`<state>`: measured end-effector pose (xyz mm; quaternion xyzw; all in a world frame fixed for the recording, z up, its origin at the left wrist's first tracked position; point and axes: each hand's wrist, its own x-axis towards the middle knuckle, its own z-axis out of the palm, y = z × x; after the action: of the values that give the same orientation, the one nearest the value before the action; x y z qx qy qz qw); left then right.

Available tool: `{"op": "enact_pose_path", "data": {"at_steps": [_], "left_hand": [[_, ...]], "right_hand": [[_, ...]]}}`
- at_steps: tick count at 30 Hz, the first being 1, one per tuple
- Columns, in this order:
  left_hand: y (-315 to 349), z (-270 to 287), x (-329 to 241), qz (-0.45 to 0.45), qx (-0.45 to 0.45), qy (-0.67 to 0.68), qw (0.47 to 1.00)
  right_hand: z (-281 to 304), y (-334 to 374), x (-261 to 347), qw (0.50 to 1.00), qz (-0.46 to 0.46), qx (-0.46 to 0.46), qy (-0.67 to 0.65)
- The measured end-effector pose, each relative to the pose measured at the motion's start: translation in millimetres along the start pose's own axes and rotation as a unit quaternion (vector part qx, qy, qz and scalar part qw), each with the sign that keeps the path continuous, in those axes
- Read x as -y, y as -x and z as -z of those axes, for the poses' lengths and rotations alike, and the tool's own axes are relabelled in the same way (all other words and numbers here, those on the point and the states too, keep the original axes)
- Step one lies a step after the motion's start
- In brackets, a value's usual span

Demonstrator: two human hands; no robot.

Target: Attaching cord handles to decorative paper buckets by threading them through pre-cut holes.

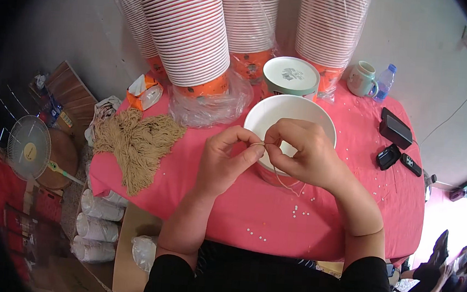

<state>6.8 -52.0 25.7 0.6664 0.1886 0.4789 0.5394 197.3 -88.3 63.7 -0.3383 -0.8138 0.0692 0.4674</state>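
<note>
Head view. The left hand [222, 159] and the right hand [305, 154] meet above the near part of an open white-lined bucket [255, 112]. Each hand is closed in a thumb-and-forefinger pinch on a thin pale string [278, 176]. The string runs down from the fingertips, past the near rim of the bucket, and ends in loose strands in front of its wall.

The bucket stands upright on the pink-covered surface [228, 211]. The hands cover part of its mouth; its full contents cannot be told. Directly behind it stands a tub [281, 94], closed by a pale lid [292, 74]; its contents are hidden.

At the rear, tall stacks of nested paper buckets [184, 38] stand in clear plastic wrapping [209, 103]. To the right are a pale green mug [360, 79], upright, its contents not readable, and a capped clear bottle [385, 83] just beside it. Nearer lie a black case [395, 129], a smaller black case [388, 157] and a remote control [411, 165].

At the left, a tissue pack [144, 93] lies near a heap of tan yarn [137, 146]. Small white pieces [295, 212] lie scattered in front of the bucket. Below the left edge, a cardboard box [131, 230] holds a clear plastic bag [144, 251].
</note>
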Motion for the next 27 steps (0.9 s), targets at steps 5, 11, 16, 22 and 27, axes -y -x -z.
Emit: {"op": "enact_pose_path", "data": {"at_steps": [5,11,16,22,27], "left_hand": [[-1,-2,-4,0.027,-0.011,0.020,0.999],[-1,-3,1,-0.019,-0.032,-0.045,0.998],[-1,-4,7,-0.021,-0.044,-0.043,0.998],[0,-4,4,-0.012,-0.042,-0.060,0.997],[0,-9,0,-0.046,-0.049,-0.095,0.993]], "right_hand": [[1,0,-4,0.999,0.016,0.006,0.036],[1,0,-3,0.999,0.012,0.004,0.035],[2,0,-2,0.999,0.007,0.012,0.034],[5,-1,-2,0.999,0.003,0.011,0.042],[9,-1,-1,0.998,0.007,0.007,0.060]]}}
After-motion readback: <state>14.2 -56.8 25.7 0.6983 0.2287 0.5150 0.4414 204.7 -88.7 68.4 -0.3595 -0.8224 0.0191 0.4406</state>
